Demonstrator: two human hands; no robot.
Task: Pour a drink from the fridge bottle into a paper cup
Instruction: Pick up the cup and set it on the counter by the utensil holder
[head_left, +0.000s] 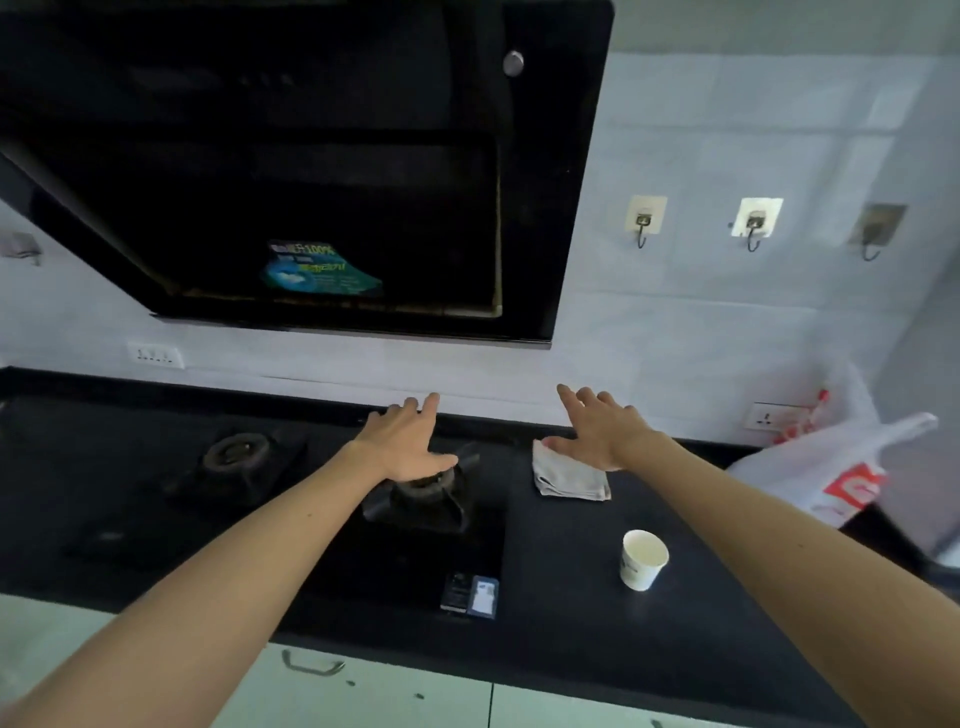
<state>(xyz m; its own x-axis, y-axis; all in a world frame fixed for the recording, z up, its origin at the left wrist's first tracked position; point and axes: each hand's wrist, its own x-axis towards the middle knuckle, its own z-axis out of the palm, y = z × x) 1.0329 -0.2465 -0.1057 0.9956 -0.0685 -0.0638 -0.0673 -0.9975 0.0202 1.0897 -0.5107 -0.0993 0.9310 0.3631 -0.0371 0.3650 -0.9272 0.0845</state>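
A white paper cup (643, 558) stands upright on the dark counter (597, 649), right of the stove. It looks empty. My left hand (408, 439) is stretched out flat above the right burner, fingers straight, holding nothing. My right hand (602, 428) is also spread open, hovering above a folded grey cloth (569, 475) further back. Both hands are well behind the cup and apart from it. No bottle and no fridge are in view.
A black gas hob (291, 525) with two burners fills the counter's left and middle. A big black range hood (311, 171) hangs overhead. A white and red plastic bag (836, 467) sits at the right. Wall hooks, sockets and white drawer fronts with handles are visible.
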